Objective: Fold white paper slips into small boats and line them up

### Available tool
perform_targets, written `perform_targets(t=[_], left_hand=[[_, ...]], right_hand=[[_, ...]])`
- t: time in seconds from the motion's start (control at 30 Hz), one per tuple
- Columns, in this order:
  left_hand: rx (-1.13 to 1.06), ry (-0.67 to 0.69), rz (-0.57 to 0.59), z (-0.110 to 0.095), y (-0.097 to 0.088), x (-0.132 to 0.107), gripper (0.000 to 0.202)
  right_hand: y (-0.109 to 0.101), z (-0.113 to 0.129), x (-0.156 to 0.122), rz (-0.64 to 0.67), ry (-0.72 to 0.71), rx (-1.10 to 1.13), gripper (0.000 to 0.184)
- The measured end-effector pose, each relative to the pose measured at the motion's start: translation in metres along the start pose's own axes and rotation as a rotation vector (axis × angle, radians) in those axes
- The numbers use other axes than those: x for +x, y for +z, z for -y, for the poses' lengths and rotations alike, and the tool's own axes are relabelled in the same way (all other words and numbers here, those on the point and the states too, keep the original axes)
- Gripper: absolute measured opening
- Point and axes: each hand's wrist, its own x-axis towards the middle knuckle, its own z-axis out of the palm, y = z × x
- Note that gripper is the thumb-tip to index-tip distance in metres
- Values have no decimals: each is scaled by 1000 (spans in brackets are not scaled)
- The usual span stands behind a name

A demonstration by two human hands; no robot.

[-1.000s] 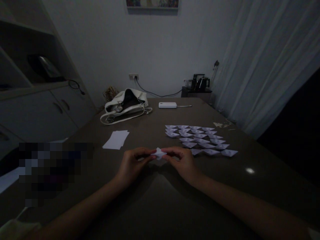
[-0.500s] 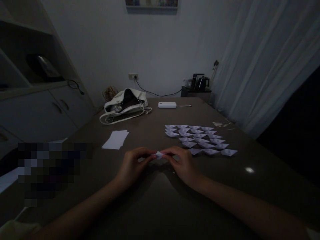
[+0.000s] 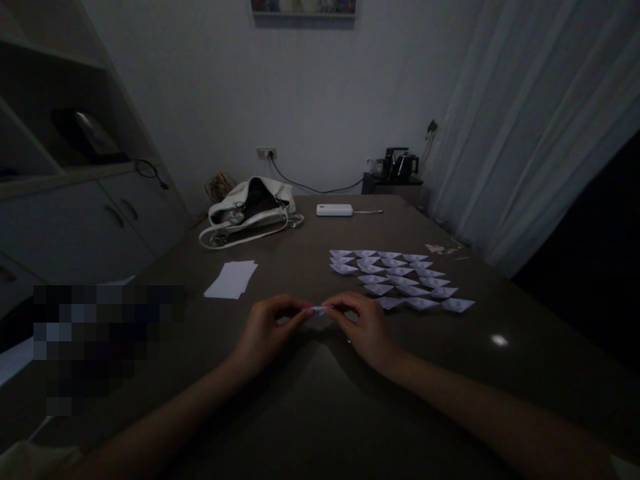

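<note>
A small folded white paper boat [image 3: 319, 311] is held between my two hands just above the dark table. My left hand [image 3: 267, 328] pinches its left end between thumb and fingers. At the opposite end, the thumb and fingers of my right hand [image 3: 367, 330] are closed on it. Only the middle of the paper shows; its ends are hidden by fingertips. Several finished paper boats [image 3: 400, 272] stand in rows beyond my right hand. A small stack of white paper sheets [image 3: 231, 279] lies beyond my left hand.
A white handbag [image 3: 253, 210] sits at the back left of the table [image 3: 310, 400]. Behind the boats lies a white power bank [image 3: 335, 210] with a short cable. Paper scraps [image 3: 443, 249] lie near the right edge. A blurred-out patch [image 3: 105, 340] covers the left side.
Both hands stay almost in place, still pinching the paper boat. Its visible middle part looks slightly flatter and tilted than before. Nothing else on the table has moved.
</note>
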Motion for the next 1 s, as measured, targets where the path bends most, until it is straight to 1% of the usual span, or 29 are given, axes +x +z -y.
perform_targets(t=[0.13, 0.3, 0.43, 0.73, 0.87, 1.0], left_hand=[[-34, -22, 13, 2, -1, 0, 21], [-152, -143, 38, 1, -1, 0, 24], [-239, -214, 51, -2, -1, 1, 23], [-336, -303, 45, -5, -2, 1, 24], [-354, -318, 48, -7, -2, 0, 25], [-318, -297, 48, -8, -1, 0, 26]], right_hand=[[1, -3, 0, 23, 95, 81, 6], [1, -8, 2, 33, 162, 158, 8], [2, -9, 1, 25, 157, 193, 9], [2, -8, 0, 16, 155, 192, 12], [1, -5, 1, 6, 152, 206, 14], [-1, -2, 1, 13, 142, 198, 15]])
